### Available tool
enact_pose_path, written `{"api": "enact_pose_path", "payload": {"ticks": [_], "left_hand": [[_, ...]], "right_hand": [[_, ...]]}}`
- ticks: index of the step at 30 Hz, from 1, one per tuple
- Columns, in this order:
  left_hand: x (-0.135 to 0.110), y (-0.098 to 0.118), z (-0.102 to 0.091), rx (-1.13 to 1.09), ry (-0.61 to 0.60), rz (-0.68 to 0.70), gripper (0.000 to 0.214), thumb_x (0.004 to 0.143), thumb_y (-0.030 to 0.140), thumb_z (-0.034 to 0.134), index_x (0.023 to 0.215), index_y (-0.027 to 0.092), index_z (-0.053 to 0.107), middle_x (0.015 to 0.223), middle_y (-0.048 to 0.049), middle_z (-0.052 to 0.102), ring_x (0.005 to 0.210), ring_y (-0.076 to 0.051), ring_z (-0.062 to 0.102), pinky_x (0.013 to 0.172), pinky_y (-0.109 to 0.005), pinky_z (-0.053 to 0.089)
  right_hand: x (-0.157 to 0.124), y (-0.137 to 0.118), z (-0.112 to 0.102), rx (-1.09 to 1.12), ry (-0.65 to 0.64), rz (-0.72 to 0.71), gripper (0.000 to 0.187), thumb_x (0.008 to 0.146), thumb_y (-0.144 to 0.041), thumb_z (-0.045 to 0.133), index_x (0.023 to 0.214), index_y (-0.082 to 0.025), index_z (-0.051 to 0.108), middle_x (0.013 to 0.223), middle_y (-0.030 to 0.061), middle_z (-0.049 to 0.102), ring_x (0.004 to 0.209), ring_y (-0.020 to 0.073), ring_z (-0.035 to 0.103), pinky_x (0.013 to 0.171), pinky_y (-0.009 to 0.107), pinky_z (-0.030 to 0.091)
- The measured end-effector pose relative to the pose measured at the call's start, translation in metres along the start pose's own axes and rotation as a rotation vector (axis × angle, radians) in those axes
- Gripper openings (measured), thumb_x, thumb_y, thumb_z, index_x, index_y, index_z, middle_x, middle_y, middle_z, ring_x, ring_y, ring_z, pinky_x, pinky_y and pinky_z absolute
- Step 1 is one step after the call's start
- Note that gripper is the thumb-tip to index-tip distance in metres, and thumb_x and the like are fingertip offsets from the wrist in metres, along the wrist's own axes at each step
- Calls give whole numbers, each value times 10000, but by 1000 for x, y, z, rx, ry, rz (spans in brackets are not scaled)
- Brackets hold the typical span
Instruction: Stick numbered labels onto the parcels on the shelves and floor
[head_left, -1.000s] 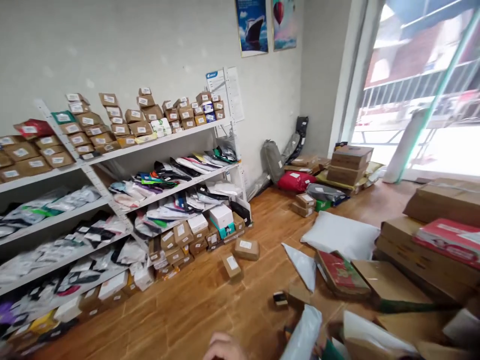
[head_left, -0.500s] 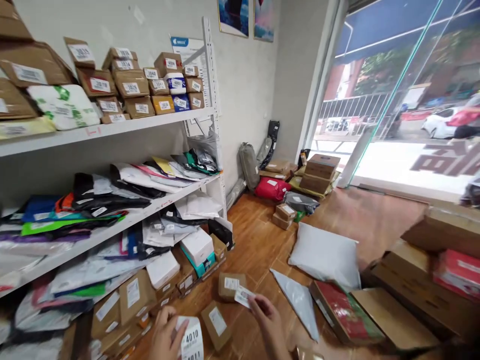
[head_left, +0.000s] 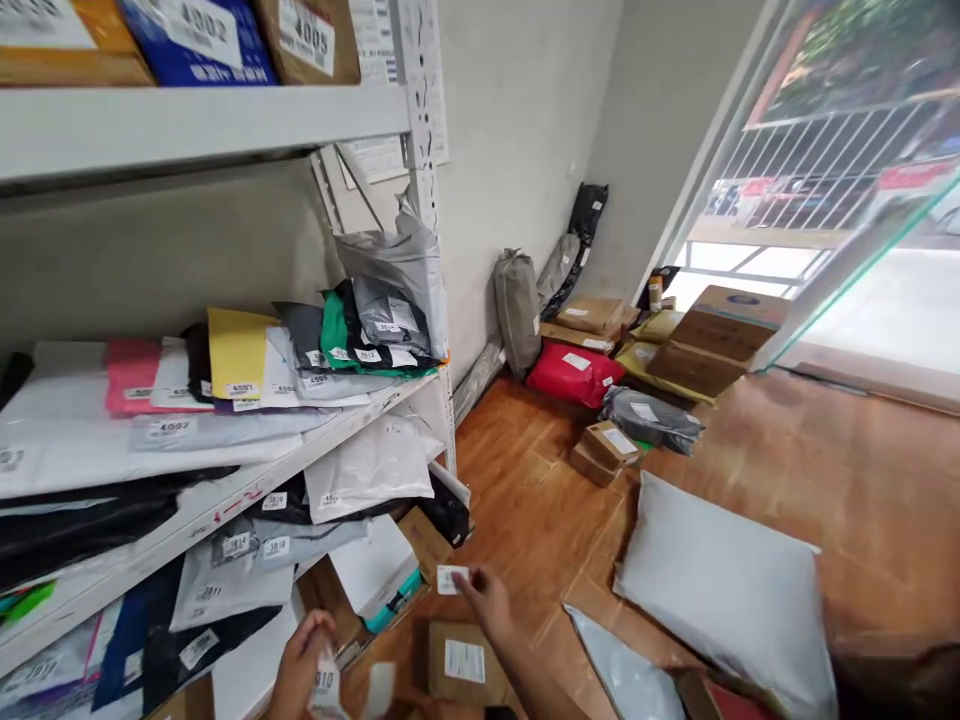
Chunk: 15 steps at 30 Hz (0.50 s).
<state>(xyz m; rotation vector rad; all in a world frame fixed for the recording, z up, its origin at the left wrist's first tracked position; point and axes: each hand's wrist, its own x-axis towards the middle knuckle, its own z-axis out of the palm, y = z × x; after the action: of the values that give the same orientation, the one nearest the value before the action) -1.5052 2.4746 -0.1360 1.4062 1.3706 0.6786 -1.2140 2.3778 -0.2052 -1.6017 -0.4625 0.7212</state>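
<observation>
A small white rectangular label is pinched in a narrow grip by the right hand; a white printed paper strip is held by the left hand.

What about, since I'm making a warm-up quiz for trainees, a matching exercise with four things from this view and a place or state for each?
1. Left hand
2. Right hand
3. Red bag
4. Blue box

A. On the floor
B. Pinching a small label in the fingertips
C. On a shelf, marked 4002
D. Holding a label ending in 10

Pairs: 1-D, 2-B, 3-A, 4-C
</observation>
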Motion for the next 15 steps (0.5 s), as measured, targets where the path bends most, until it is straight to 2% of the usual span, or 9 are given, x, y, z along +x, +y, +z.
{"api": "enact_pose_path", "payload": {"ticks": [1, 3, 5, 7, 9, 11, 12, 13, 15], "left_hand": [[26, 8, 1, 26, 19, 10, 378, 663, 581, 574, 660, 203, 559, 527, 37, 504, 489, -140, 475, 482, -246, 374], [84, 25, 4, 149, 78, 52, 410, 702, 608, 503, 706, 205, 571, 564, 26, 536, 518, -157, 504, 514, -260, 388], [147, 43, 9, 399, 108, 72, 458, 741, 607, 464, 882, 195, 603, 708, -20, 639, 686, -213, 609, 661, -298, 446], [205, 56, 15, 691, 127, -36, 571, 778, 611, 420, 1098, 154, 541, 700, -60, 660, 724, -267, 642, 686, -343, 447], [253, 58, 21, 897, 106, -182, 592, 780, 581, 449, 1145, 118, 501, 780, -121, 684, 765, -297, 658, 672, -360, 446], [285, 48, 23, 953, -11, -281, 490, 773, 539, 482, 1049, 138, 536, 824, -130, 690, 759, -284, 663, 647, -341, 446], [295, 38, 23, 938, -80, -283, 418, 772, 522, 485, 962, 157, 555, 802, -108, 687, 741, -265, 661, 639, -325, 444], [302, 27, 23, 903, -138, -251, 360, 769, 510, 486, 874, 174, 559, 767, -79, 681, 726, -244, 657, 639, -307, 443], [308, 4, 19, 822, -173, -130, 316, 752, 505, 494, 748, 191, 538, 727, -41, 665, 742, -219, 650, 674, -284, 449]], "right_hand": [[24, -4, 26, 28, -32, -8, 480, 519, -636, 700, 544, -189, 526, 505, -20, 494, 499, 143, 462, 509, 266, 391], [64, -4, 74, 76, -73, -47, 459, 539, -601, 716, 564, -191, 510, 516, -38, 465, 506, 127, 431, 507, 250, 368], [94, 4, 115, 111, -81, -71, 452, 564, -586, 720, 580, -190, 501, 527, -50, 441, 512, 115, 404, 504, 237, 348], [112, 16, 147, 149, -66, -46, 454, 595, -586, 708, 589, -191, 483, 528, -59, 411, 514, 106, 383, 505, 230, 332], [121, 29, 172, 210, -31, 10, 463, 626, -591, 689, 592, -199, 445, 530, -62, 393, 517, 102, 372, 514, 229, 326], [126, 37, 193, 285, -12, 70, 474, 638, -593, 678, 592, -208, 405, 533, -62, 391, 518, 100, 369, 519, 230, 326], [129, 39, 204, 322, -11, 97, 475, 639, -589, 677, 595, -211, 393, 534, -63, 388, 516, 99, 368, 517, 229, 325], [133, 40, 216, 352, -20, 116, 469, 641, -579, 677, 599, -212, 388, 535, -66, 381, 513, 97, 365, 515, 227, 324], [143, 39, 243, 376, -55, 125, 436, 654, -543, 673, 606, -213, 392, 535, -73, 359, 509, 95, 359, 509, 223, 320]]}}
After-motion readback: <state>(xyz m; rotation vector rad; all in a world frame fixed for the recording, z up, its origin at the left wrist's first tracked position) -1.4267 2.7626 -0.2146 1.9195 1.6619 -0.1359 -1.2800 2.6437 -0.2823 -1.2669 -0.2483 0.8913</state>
